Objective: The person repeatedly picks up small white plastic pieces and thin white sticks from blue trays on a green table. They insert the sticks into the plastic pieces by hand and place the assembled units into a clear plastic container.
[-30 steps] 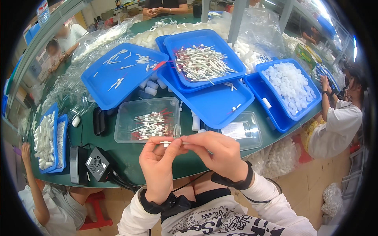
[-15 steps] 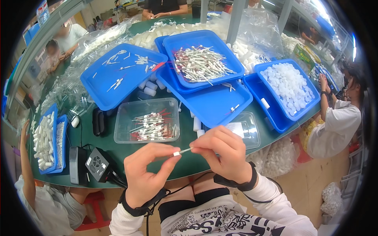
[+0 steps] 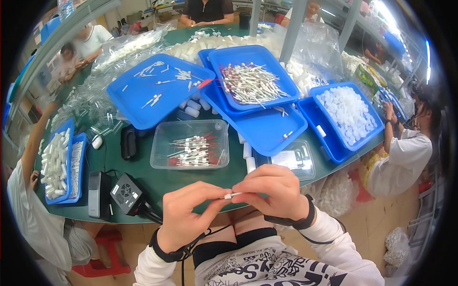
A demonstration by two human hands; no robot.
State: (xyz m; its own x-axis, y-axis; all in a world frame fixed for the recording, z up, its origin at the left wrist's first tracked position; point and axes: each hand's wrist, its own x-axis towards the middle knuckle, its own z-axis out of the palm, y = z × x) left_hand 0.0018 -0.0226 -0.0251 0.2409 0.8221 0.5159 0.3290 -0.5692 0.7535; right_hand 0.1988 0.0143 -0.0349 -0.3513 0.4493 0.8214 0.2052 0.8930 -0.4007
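A thin stick with a small white block on it [image 3: 228, 196] is pinched between both hands in front of my body. My left hand [image 3: 190, 214] is closed on the block's end with thumb and forefinger. My right hand [image 3: 273, 191] grips the pale stick end from the right, its fingertips nearly touching the left ones. Just beyond my hands stands a clear plastic box [image 3: 156, 151], holding a pile of similar white-and-red sticks [image 3: 195, 150]. To its right lies a clear lid [image 3: 305, 164].
Blue trays hold sticks [image 3: 250, 83], a few loose sticks [image 3: 155, 100], white caps [image 3: 347, 112] and white tubes [image 3: 55, 164]. A black device [image 3: 126, 193] stands at the table's left front edge. Co-workers sit left, right [image 3: 403, 155] and across the table.
My hands have drawn closer together and lower, the right fingertips now near the white block. The view has shifted slightly. At left, a co-worker's arm has reached across the table.
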